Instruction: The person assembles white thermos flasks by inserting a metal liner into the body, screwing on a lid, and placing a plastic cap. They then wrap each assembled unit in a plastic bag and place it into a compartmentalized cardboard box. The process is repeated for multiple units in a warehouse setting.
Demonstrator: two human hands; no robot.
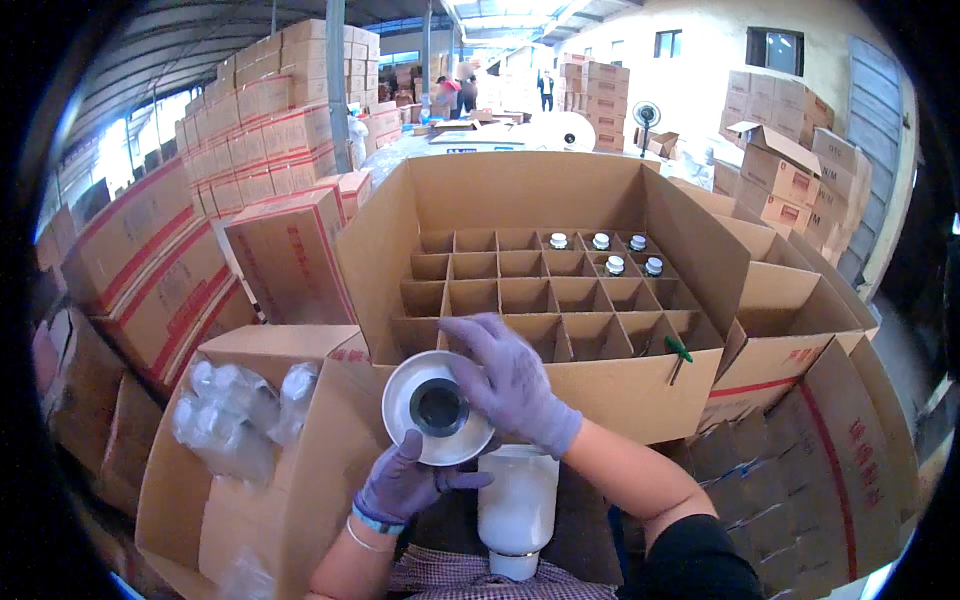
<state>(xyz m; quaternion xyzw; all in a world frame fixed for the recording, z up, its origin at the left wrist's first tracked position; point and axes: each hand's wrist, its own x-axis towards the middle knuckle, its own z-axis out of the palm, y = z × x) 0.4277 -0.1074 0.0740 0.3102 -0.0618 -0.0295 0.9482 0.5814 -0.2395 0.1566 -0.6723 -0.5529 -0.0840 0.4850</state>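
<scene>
In front of my chest, both hands hold a white round dish-shaped piece [398, 405] with a dark ring and opening at its centre. My left hand [395, 480], in a grey-purple glove, is closed on its lower rim, thumb on the near face. Gloved likewise, my right hand [515, 385] grips the upper right rim, its fingers bent over the edge. Just below, a white jar-like container [517, 500] with a narrow collar stands against my checked clothing. Beyond my hands is a large carton [620, 395] with cardboard dividers; several white-capped bottles [614, 265] sit in its far right cells.
At left, an open carton [325, 450] holds clear plastic-wrapped items [225, 420]. A green object [678, 348] with a thin stem is at the divided carton's front edge. More open cartons [790, 340] stand right. Stacked boxes [265, 130], a fan [647, 115] and distant people [545, 90] are farther back.
</scene>
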